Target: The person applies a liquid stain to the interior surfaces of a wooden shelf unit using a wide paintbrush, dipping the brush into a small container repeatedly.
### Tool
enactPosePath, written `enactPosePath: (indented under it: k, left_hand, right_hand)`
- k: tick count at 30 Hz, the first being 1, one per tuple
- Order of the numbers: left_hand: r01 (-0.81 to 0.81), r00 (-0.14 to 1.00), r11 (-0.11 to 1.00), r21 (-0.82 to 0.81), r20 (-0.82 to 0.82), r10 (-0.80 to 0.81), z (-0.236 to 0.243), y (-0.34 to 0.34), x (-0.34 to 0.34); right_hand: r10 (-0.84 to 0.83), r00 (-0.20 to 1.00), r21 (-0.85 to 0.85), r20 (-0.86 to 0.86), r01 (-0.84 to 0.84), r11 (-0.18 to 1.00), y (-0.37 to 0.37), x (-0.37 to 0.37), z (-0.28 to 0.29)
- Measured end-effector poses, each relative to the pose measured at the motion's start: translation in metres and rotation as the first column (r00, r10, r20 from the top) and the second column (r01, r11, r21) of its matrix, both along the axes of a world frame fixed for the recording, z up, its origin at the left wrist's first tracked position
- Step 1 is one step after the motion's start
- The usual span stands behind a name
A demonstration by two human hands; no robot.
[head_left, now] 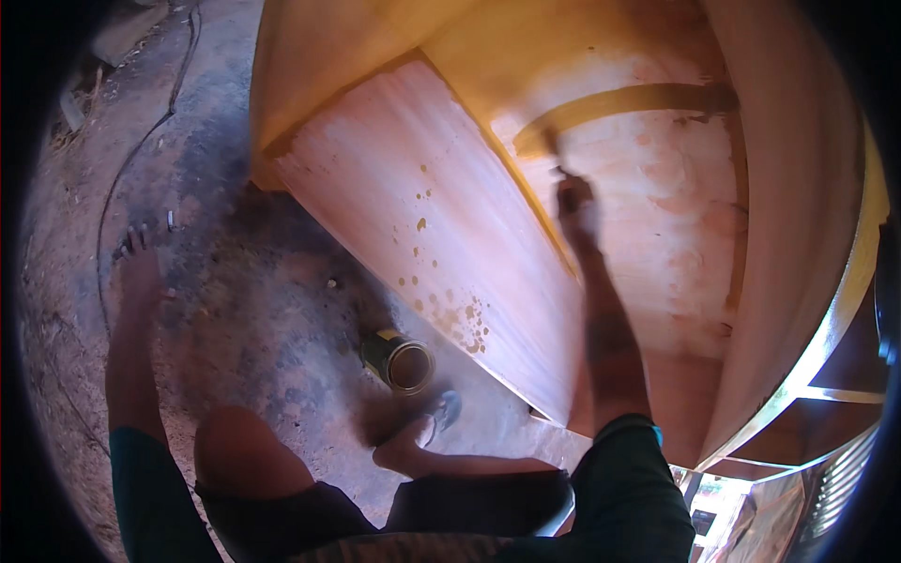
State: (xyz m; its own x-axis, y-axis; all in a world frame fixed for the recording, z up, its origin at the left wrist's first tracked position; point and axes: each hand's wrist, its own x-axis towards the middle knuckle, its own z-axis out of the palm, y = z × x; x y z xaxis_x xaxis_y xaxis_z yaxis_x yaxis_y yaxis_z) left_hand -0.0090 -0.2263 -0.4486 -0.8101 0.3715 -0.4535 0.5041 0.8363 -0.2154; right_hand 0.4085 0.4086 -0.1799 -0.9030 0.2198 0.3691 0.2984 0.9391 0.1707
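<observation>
My right hand [577,208] is closed round the handle of a paintbrush [554,145], blurred by motion. The bristles meet the inner face of a large wooden cabinet [657,235], at the left end of a curved brown stroke [629,101]. Below that stroke the wood is pale pinkish; above, it is coated yellow-brown. Far to the left, my left hand [139,267] is held out with fingers apart and nothing in it. Whether it touches the floor, I cannot tell. An opened paint can [409,366] stands near my foot.
A pale slanted panel [422,206] with brown drips juts toward me, left of my right arm. A dark cable [141,141] runs along the dusty floor [235,338] at left. Small pale bits lie on the ground. At lower right are bright framed openings.
</observation>
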Motion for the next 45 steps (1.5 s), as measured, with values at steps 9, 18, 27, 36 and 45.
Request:
enactPosePath:
  k: [9,18,27,36,45]
  left_hand:
    - [-0.007,0.994,0.998,-0.066,0.106,0.013,0.029,0.022,0.001]
    - [-0.093,0.991,0.989,-0.114,0.082,0.103,0.055,0.026,0.013]
    - [-0.088,0.984,0.995,-0.045,0.15,0.094,0.048,0.033,0.007]
    - [-0.114,0.988,0.982,-0.147,0.09,0.129,0.056,0.025,0.015]
    - [-0.068,0.992,0.995,-0.075,0.097,0.075,0.065,0.036,0.014]
  right_hand:
    - [0.022,0.996,0.246,-0.089,0.0,0.969,-0.031,-0.037,0.118]
    - [0.133,0.958,0.143,-0.254,-0.098,0.985,-0.024,-0.062,0.135]
    - [-0.088,0.989,0.252,0.122,0.055,0.966,-0.033,-0.097,0.005]
    - [0.172,0.915,0.046,-0.366,-0.167,0.985,-0.034,-0.08,0.142]
    - [-0.083,0.99,0.129,0.118,0.067,0.989,-0.037,-0.102,0.013]
